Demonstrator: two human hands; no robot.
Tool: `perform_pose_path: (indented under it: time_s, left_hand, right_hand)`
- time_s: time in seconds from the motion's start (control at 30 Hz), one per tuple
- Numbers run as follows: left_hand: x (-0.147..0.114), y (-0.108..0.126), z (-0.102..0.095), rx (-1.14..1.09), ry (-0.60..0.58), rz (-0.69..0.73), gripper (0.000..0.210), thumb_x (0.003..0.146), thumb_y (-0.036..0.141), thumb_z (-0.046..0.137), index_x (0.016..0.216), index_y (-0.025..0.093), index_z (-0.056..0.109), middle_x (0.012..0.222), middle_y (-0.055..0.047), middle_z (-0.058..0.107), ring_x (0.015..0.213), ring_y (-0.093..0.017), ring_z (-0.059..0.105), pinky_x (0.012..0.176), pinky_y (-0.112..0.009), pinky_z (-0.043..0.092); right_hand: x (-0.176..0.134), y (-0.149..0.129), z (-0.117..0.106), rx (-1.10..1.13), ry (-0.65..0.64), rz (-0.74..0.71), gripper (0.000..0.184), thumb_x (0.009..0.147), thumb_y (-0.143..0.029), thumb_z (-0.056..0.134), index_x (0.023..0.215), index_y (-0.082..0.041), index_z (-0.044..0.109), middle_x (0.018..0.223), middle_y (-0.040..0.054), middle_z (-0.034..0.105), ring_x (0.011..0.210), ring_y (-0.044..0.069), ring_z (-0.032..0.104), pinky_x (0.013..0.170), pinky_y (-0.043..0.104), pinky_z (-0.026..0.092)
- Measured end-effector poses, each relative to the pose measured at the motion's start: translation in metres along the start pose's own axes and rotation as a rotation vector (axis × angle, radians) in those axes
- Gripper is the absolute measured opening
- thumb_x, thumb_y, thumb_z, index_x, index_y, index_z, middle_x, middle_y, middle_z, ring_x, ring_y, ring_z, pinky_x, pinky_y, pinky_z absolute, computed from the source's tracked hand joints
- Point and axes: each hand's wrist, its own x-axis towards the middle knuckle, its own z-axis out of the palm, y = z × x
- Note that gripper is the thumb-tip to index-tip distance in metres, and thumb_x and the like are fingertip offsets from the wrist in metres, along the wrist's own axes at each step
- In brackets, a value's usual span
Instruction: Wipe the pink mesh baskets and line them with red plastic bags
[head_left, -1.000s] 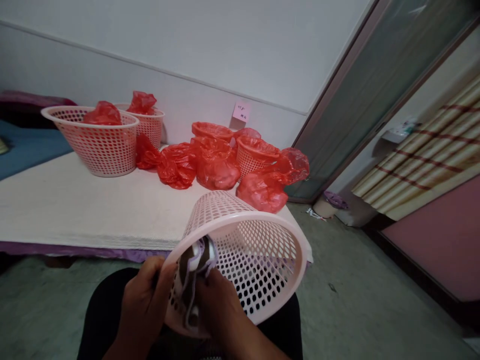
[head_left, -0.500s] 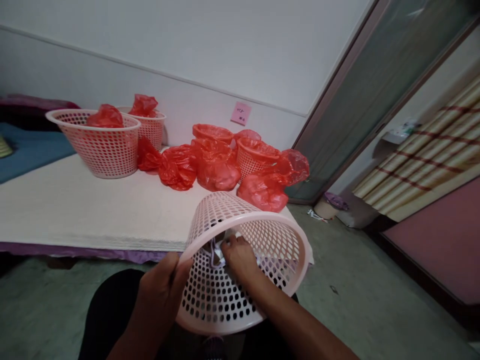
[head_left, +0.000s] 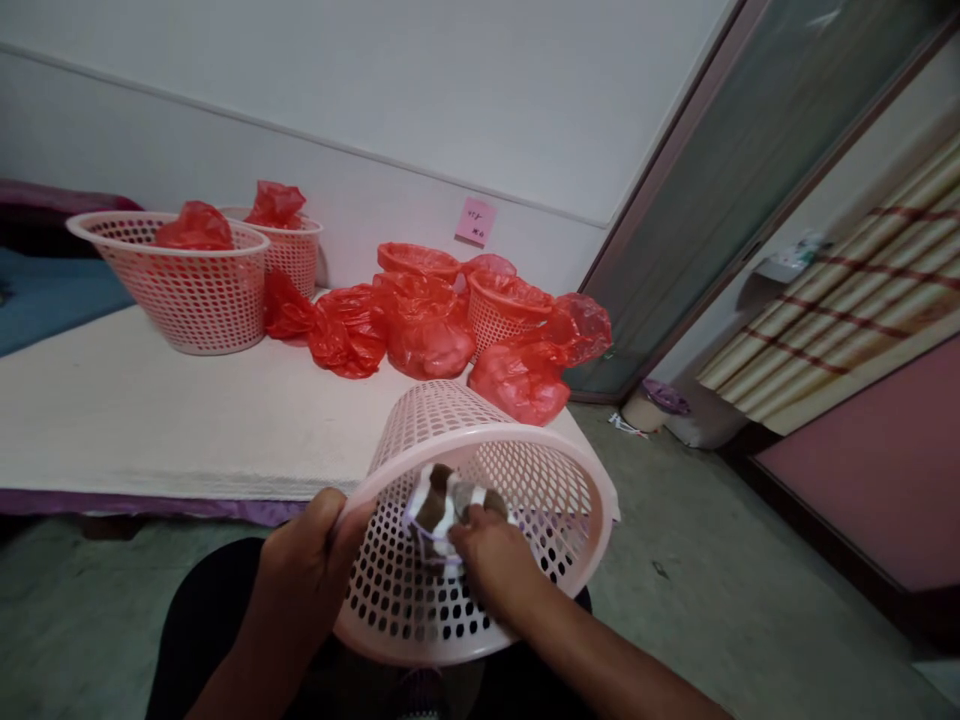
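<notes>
A pink perforated plastic basket (head_left: 442,420) lies tilted on its side above my lap, its mouth facing me. My left hand (head_left: 315,560) grips its rim on the left, thumb over the edge. Inside the basket, my right hand (head_left: 499,560) is closed on a brown, white and grey striped cloth (head_left: 439,505) with thin purple edging. The cloth is bunched, and its exact kind cannot be made out. Part of it is hidden behind my right fingers.
A bed (head_left: 150,420) with a white cover stands ahead. On it are pink baskets (head_left: 202,300), a red-lined basket (head_left: 499,325) and several red plastic bags (head_left: 427,330). A pink note (head_left: 475,221) is on the wall. A bin (head_left: 649,408) stands on the floor at right.
My right hand has drawn the striped cloth nearer the basket's mouth, and more of it shows. The view has shifted slightly. My left hand keeps its hold on the rim.
</notes>
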Motion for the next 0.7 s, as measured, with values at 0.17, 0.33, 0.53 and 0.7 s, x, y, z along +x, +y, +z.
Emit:
perform_pose_path:
  time_s: [0.17, 0.33, 0.53, 0.7]
  left_hand:
    - [0.014, -0.009, -0.006, 0.045, 0.021, 0.048, 0.037, 0.094, 0.043, 0.044, 0.064, 0.023, 0.043, 0.051, 0.008, 0.036, 0.045, -0.010, 0.040, 0.048, -0.023, 0.032]
    - [0.016, -0.006, -0.003, 0.022, 0.011, 0.083, 0.036, 0.093, 0.041, 0.045, 0.062, 0.023, 0.042, 0.049, 0.009, 0.037, 0.044, -0.009, 0.040, 0.047, -0.022, 0.032]
    - [0.007, 0.010, 0.006, -0.050, -0.057, 0.038, 0.038, 0.093, 0.044, 0.044, 0.061, 0.023, 0.041, 0.048, 0.009, 0.038, 0.043, -0.010, 0.041, 0.047, -0.023, 0.032]
    - [0.008, 0.019, -0.005, -0.131, -0.051, -0.078, 0.040, 0.093, 0.045, 0.043, 0.060, 0.023, 0.036, 0.049, 0.009, 0.033, 0.044, -0.010, 0.038, 0.046, -0.022, 0.031]
  right_hand:
    - [-0.043, -0.032, -0.005, 0.588, 0.063, -0.195, 0.038, 0.077, -0.016, 0.061, 0.112, -0.030, 0.067, 0.106, 0.0016, 0.066, 0.095, 0.020, 0.062, 0.077, 0.027, 0.048]
    - [-0.057, -0.042, -0.008, 0.571, 0.023, -0.169, 0.020, 0.087, -0.030, 0.060, 0.106, -0.030, 0.067, 0.100, 0.0021, 0.065, 0.091, 0.020, 0.062, 0.072, 0.025, 0.047]
    - [-0.013, -0.012, 0.018, 0.718, 0.162, 0.129, 0.028, 0.073, -0.010, 0.055, 0.097, -0.020, 0.067, 0.096, 0.0072, 0.067, 0.091, 0.024, 0.064, 0.079, 0.032, 0.049]
    - [0.036, -0.014, 0.014, 1.339, 0.385, 0.376, 0.032, 0.084, -0.019, 0.037, 0.110, -0.019, 0.055, 0.097, 0.0080, 0.070, 0.077, 0.021, 0.068, 0.066, 0.032, 0.056]
